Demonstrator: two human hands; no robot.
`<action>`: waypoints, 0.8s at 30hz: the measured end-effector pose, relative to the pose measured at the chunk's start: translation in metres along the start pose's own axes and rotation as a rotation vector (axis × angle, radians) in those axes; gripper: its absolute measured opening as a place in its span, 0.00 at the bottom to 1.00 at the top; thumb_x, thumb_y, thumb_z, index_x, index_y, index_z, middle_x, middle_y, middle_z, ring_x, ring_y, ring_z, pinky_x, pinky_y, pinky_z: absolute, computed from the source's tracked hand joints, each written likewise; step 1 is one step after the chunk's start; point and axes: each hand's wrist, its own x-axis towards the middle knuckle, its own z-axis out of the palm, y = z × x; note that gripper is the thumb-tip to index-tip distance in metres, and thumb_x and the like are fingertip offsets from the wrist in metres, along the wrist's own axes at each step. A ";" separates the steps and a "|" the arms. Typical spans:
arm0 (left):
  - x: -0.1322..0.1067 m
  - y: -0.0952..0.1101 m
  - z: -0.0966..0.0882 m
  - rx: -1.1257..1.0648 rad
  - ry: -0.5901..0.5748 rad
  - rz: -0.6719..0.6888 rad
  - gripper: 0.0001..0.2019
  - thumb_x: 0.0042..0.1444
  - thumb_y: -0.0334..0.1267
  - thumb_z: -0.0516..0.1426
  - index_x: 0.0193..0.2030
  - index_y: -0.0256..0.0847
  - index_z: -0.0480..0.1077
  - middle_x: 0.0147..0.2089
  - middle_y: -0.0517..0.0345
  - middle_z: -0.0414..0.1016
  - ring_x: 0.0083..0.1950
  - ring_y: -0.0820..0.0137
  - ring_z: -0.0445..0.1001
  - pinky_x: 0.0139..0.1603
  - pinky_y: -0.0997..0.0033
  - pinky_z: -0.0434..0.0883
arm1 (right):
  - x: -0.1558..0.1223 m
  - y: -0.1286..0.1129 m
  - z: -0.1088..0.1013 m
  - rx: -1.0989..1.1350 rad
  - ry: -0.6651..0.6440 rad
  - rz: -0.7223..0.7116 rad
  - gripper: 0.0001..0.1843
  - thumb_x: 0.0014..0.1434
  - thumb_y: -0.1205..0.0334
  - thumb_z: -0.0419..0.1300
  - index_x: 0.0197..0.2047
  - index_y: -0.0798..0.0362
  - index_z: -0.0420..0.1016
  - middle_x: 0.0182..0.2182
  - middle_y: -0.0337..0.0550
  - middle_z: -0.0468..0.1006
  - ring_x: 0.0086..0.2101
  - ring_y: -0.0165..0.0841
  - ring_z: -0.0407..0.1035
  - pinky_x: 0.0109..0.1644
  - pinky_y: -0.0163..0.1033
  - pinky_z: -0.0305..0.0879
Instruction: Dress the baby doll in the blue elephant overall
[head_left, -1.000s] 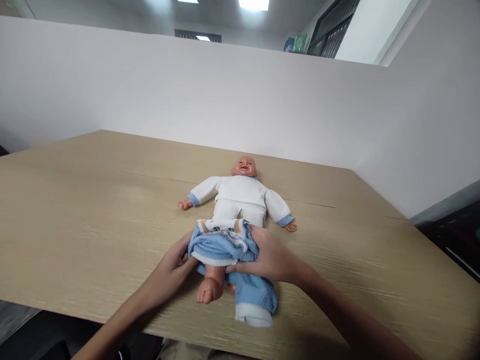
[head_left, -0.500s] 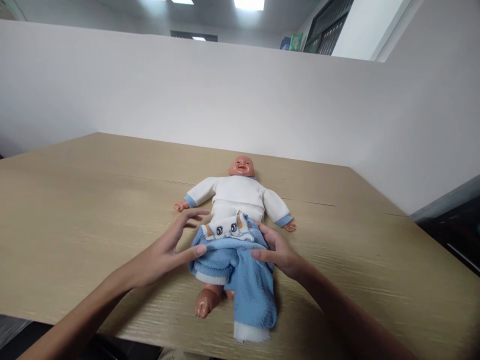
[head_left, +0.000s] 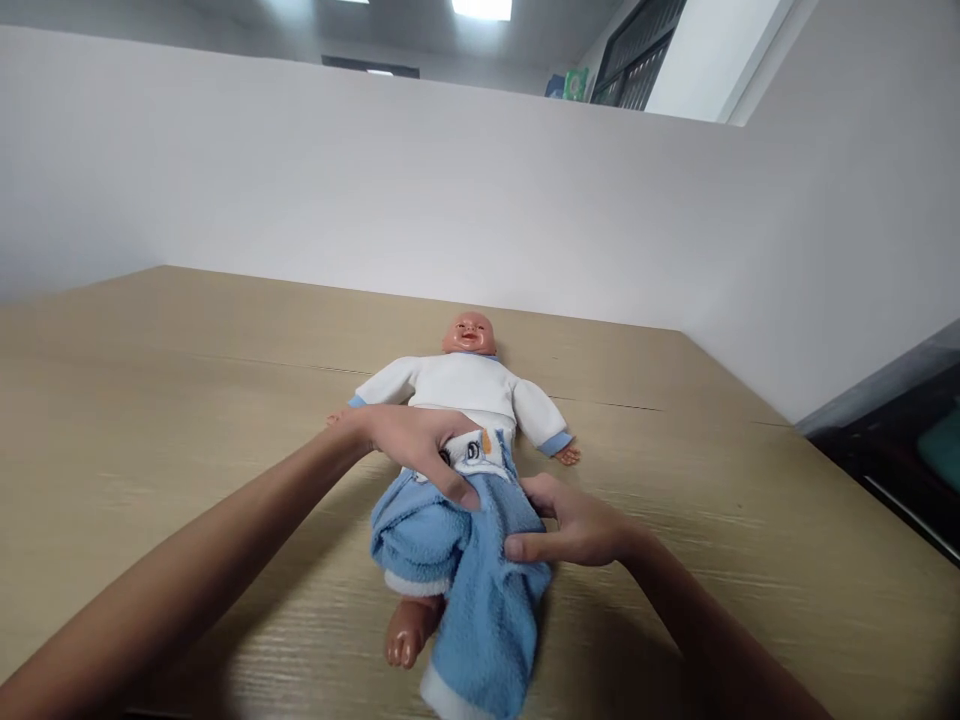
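On its back on the table lies a baby doll (head_left: 469, 335), head away from me, in a white top (head_left: 465, 385) with blue cuffs. Fuzzy blue trousers (head_left: 480, 590) with an embroidered animal face at the waist cover its lower body. One bare foot (head_left: 405, 632) sticks out of the leg on my left; the other leg hangs long toward me, no foot showing. My left hand (head_left: 409, 435) reaches across the waist, its thumb and fingers closed on the fabric. My right hand (head_left: 581, 530) grips the trousers' right side, thumb on top, fingers partly hidden.
The wooden table (head_left: 225, 330) runs back to a white partition (head_left: 375, 190). A dark object (head_left: 885, 480) stands beyond the table's right edge. Beyond the partition are a dark grille (head_left: 637, 60) and a green package (head_left: 575, 85).
My left hand has moved right and inward onto the trousers' waist. My right hand is slightly lower, and the long trouser leg has swung left. The view has shifted a little.
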 end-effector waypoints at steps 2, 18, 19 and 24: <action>0.006 -0.004 0.003 -0.045 -0.031 0.038 0.20 0.55 0.47 0.75 0.50 0.39 0.83 0.49 0.56 0.88 0.48 0.61 0.85 0.52 0.70 0.81 | -0.004 0.000 -0.003 0.030 0.020 0.005 0.24 0.58 0.43 0.79 0.44 0.56 0.83 0.37 0.37 0.79 0.36 0.32 0.72 0.42 0.36 0.67; 0.002 -0.029 0.005 -0.075 -0.075 0.100 0.19 0.65 0.53 0.69 0.54 0.42 0.85 0.53 0.54 0.88 0.57 0.58 0.85 0.66 0.63 0.79 | -0.018 -0.007 -0.004 0.121 -0.078 0.125 0.29 0.53 0.37 0.80 0.40 0.54 0.82 0.33 0.36 0.76 0.34 0.31 0.68 0.36 0.33 0.68; 0.001 -0.028 0.006 -0.075 -0.076 0.093 0.19 0.65 0.53 0.69 0.54 0.42 0.85 0.54 0.54 0.88 0.56 0.58 0.85 0.64 0.65 0.80 | -0.019 -0.007 -0.004 0.117 -0.070 0.130 0.29 0.51 0.37 0.81 0.37 0.53 0.80 0.31 0.35 0.73 0.32 0.30 0.66 0.34 0.33 0.66; 0.003 -0.015 0.016 -0.204 -0.287 0.072 0.23 0.48 0.46 0.79 0.49 0.39 0.86 0.48 0.51 0.89 0.54 0.52 0.87 0.57 0.65 0.84 | -0.008 0.006 0.005 0.307 0.436 -0.052 0.29 0.51 0.33 0.79 0.43 0.46 0.83 0.35 0.37 0.77 0.33 0.32 0.69 0.39 0.36 0.70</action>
